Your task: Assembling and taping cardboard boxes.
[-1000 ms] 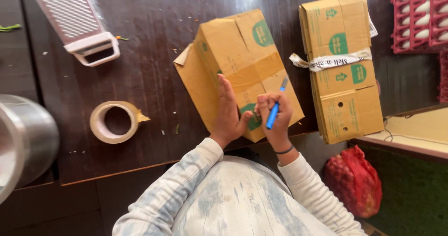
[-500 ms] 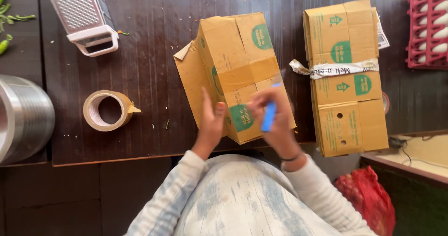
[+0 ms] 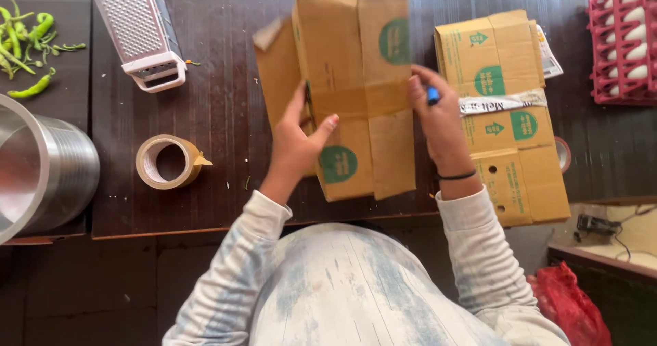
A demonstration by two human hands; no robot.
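Gripping the cardboard box (image 3: 356, 93) with my left hand (image 3: 295, 144), I clench a blue pen (image 3: 432, 97) in my right hand (image 3: 438, 123) at its edge.

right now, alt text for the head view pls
Seen from above, a left hand and a right hand, which grips a blue marker, hold a flattened cardboard box on a dark wooden table.
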